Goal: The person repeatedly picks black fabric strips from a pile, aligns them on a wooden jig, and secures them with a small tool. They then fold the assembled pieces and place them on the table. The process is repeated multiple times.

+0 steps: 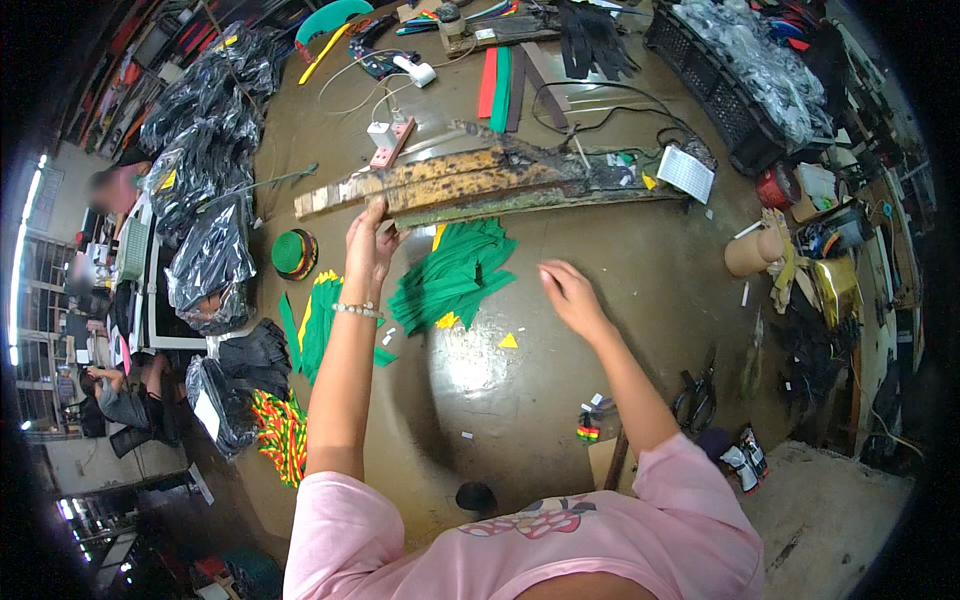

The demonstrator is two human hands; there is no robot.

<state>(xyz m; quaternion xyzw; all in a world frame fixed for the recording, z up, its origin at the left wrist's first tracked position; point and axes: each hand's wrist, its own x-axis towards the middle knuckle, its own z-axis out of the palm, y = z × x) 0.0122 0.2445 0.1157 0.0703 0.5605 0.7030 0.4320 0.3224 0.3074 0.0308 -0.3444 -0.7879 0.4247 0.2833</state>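
My left hand (368, 248), with a beaded bracelet at the wrist, is closed on the near side of a long scorched wooden bar (430, 178). The bar lies tilted over a darker wooden base, and a cord runs from their right end. My right hand (572, 298) hovers over the table with fingers loosely stretched and nothing visible in them. Between my hands, a fanned pile of green fabric strips (458, 270) with yellow ends lies just below the bar. More green strips (322, 325) lie left of my left forearm. A small yellow triangle (508, 341) rests nearer me.
A green-topped roll (294, 254) stands at the left. Behind the bar are a pink power strip (392, 143), a white plug device (415, 71) and red, green and grey strips (497, 88). A black crate (705, 85) fills the far right; black plastic bags (212, 255) line the left.
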